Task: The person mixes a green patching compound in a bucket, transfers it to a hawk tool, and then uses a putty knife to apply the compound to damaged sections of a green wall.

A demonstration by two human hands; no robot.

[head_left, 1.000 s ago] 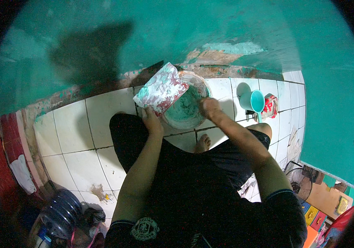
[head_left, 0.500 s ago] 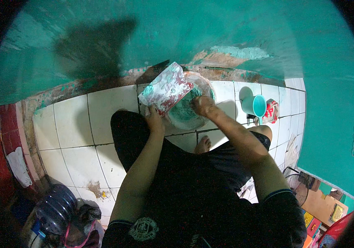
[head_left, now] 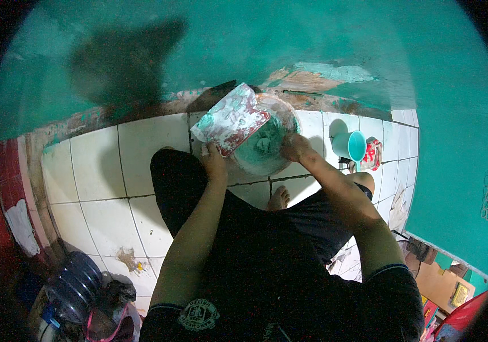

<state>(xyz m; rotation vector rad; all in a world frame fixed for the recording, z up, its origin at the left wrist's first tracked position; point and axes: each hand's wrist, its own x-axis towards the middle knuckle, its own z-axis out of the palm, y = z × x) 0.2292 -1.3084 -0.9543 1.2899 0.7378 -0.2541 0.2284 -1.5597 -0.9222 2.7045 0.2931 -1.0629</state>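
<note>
My left hand (head_left: pixel 213 161) is closed on the lower edge of a flat red board (head_left: pixel 233 121), smeared with white and green paste. The board is tilted over the left side of a round basin (head_left: pixel 296 118) on the tiled floor. Inside the basin lies wet green paste (head_left: pixel 262 142), with paler lumps near its middle. My right hand (head_left: pixel 297 147) is at the basin's right rim, fingers curled. Whatever those fingers hold, if anything, is hidden from this view.
A green wall (head_left: pixel 227 51) with a patched, peeling spot rises just beyond the basin. To the right stand a turquoise dipper (head_left: pixel 351 146) and a red and white packet (head_left: pixel 374 153). A large dark water jug (head_left: pixel 74 285) lies at lower left. My bare foot (head_left: pixel 278 198) is near the basin.
My right hand has moved right, from over the paste to the basin's right rim, uncovering the pale lumps. The board in my left hand has shifted only slightly.
</note>
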